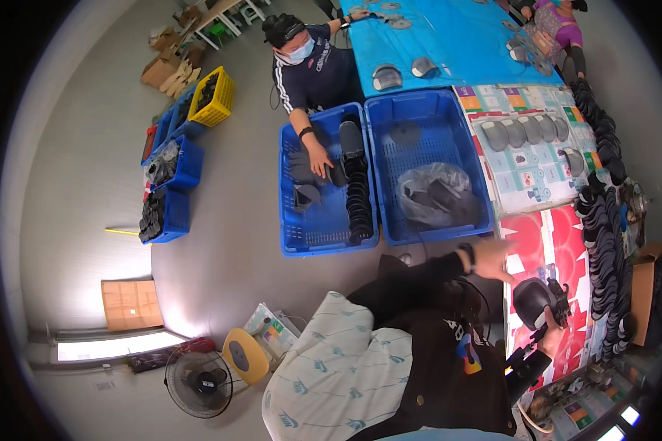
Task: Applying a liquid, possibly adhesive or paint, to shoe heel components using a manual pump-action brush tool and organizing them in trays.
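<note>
My left hand (493,259), with a dark band at the wrist, reaches over the near edge of the red-and-white printed table cover (564,253). It is somewhat blurred; its fingers look stretched out with nothing in them. My right hand (550,334) is closed on the edge of a dark, rounded, cup-shaped piece (532,300), with the thumb against it. Black strap-like or crumpled parts (560,298) stick out on the piece's far side. My left fingertips are close to this piece but apart from it.
Long stacks of black curved pieces (604,250) line the table's far side. Grey domed pieces (521,134) lie in a row on printed sheets. Two blue crates (373,176) stand left of the table; a masked co-worker reaches into one. A fan (202,382) stands behind me.
</note>
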`<state>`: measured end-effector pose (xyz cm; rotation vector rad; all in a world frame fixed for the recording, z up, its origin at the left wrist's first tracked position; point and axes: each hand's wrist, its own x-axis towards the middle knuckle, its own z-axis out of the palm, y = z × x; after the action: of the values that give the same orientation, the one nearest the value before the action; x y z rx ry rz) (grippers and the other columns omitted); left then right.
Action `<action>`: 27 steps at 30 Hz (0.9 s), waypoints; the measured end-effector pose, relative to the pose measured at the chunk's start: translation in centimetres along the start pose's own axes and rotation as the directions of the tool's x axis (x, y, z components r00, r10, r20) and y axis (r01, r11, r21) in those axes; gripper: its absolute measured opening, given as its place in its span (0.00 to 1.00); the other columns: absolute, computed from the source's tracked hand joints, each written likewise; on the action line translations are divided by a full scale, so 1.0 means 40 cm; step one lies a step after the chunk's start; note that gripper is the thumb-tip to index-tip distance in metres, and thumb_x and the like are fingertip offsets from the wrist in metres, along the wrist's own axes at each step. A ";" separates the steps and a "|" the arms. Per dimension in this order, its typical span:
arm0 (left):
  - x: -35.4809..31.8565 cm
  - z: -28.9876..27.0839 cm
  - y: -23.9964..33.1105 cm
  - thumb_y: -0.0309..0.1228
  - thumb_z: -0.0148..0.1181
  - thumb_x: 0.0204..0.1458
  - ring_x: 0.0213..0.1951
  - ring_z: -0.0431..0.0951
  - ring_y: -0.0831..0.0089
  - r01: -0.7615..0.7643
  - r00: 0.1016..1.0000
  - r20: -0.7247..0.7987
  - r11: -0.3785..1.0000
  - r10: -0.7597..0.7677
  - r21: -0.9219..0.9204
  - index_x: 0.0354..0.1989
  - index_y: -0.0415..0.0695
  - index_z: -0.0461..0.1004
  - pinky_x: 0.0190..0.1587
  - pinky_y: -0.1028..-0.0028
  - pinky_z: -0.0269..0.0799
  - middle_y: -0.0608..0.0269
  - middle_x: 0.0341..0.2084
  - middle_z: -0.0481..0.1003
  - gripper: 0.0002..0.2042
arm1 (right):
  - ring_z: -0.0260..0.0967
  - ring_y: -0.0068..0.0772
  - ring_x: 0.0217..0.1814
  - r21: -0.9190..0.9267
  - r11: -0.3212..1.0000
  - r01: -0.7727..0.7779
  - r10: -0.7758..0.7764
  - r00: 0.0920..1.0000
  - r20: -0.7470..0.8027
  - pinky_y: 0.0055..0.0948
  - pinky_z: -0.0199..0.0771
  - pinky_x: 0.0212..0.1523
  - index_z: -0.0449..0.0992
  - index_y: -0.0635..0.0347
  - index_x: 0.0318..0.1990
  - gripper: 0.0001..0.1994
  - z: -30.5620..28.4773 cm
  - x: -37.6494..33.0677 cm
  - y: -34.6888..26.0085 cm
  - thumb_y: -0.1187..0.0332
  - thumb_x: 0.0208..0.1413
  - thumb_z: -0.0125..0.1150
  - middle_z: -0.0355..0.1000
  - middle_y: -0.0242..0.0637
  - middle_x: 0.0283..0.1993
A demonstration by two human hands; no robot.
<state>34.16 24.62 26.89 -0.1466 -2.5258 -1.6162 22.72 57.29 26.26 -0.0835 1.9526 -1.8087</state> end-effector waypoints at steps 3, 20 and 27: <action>0.117 0.124 0.057 0.46 0.76 0.45 0.50 0.78 0.53 0.049 0.927 0.374 0.990 0.004 -0.132 0.61 0.37 0.66 0.53 0.63 0.73 0.45 0.51 0.76 0.38 | 0.66 0.39 0.67 -0.131 0.963 0.236 -0.198 0.948 0.249 0.36 0.62 0.67 0.69 0.69 0.63 0.28 0.083 -0.064 -0.103 0.74 0.52 0.60 0.70 0.44 0.64; 0.235 0.287 -0.091 0.23 0.64 0.54 0.43 0.79 0.71 0.336 0.937 0.098 0.791 -0.334 -0.511 0.52 0.34 0.70 0.48 0.72 0.74 0.58 0.42 0.79 0.18 | 0.74 0.14 0.28 0.049 0.998 -0.034 0.050 0.924 -0.379 0.17 0.63 0.21 0.79 0.59 0.48 0.11 -0.180 -0.126 0.005 0.65 0.62 0.64 0.81 0.30 0.35; 0.260 0.270 -0.060 0.26 0.68 0.52 0.38 0.82 0.66 0.290 0.948 -0.109 0.954 -0.298 -0.081 0.45 0.36 0.78 0.45 0.67 0.75 0.55 0.35 0.82 0.13 | 0.74 0.14 0.31 0.027 0.990 -0.136 0.137 0.936 -0.323 0.17 0.65 0.22 0.77 0.59 0.50 0.12 -0.224 -0.109 0.092 0.66 0.61 0.63 0.81 0.31 0.37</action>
<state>22.81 33.49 22.02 0.3287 -2.4969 -1.7493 24.19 67.61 24.20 0.3665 2.1138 -1.8248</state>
